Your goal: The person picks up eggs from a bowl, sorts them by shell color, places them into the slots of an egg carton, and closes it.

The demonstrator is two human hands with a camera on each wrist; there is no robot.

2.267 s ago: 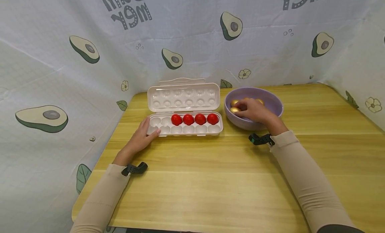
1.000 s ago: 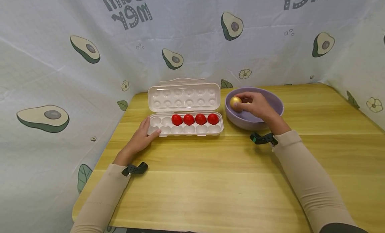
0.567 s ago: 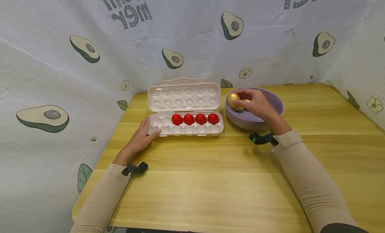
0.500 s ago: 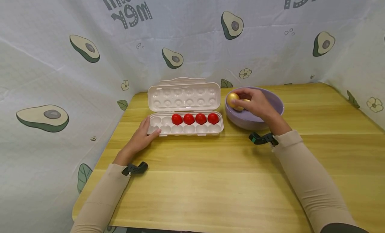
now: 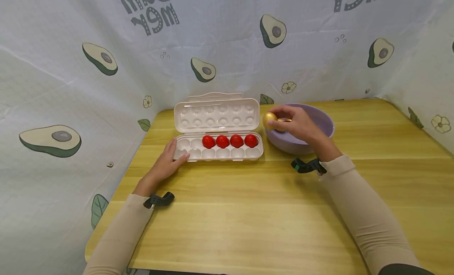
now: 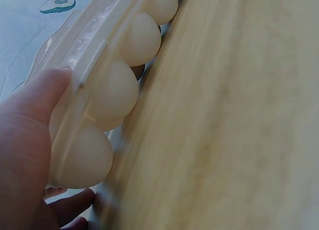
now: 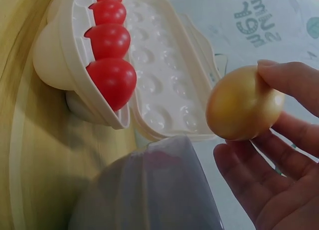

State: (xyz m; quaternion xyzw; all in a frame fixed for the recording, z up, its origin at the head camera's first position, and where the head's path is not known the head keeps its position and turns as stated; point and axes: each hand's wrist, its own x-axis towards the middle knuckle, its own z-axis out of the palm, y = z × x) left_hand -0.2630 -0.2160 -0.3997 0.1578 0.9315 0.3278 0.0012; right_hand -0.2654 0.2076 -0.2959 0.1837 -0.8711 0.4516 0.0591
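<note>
Pale cloth (image 5: 234, 42) printed with avocados and flowers hung behind a yellow wooden table (image 5: 220, 227). Near the table's back stood an open egg carton (image 5: 223, 153) with a purple bowl (image 5: 294, 148) just to its right. Four red eggs (image 5: 237, 141) sat side by side at the right end of the carton's back row.

One golden egg (image 7: 241, 105) was above the bowl's left rim, on the side nearest the carton, pinched in the right hand (image 5: 297, 123). More gold showed behind that thumb, within the bowl. Judging by its smooth sheen, the egg was probably light, stiff and a little slippery; whether it was a fragile shell or a toy could not be told. A gentle thumb-and-fingertip hold around its sides seemed best, since squeezing too hard might make it skid out.

From the lower right, the right forearm angled forward and inward, its hand turned toward the carton with the thumb on the egg's near side. Reaching from the lower left, the left hand (image 5: 164, 161) gripped the carton's left end, thumb on the front edge and fingers around the side.
</note>
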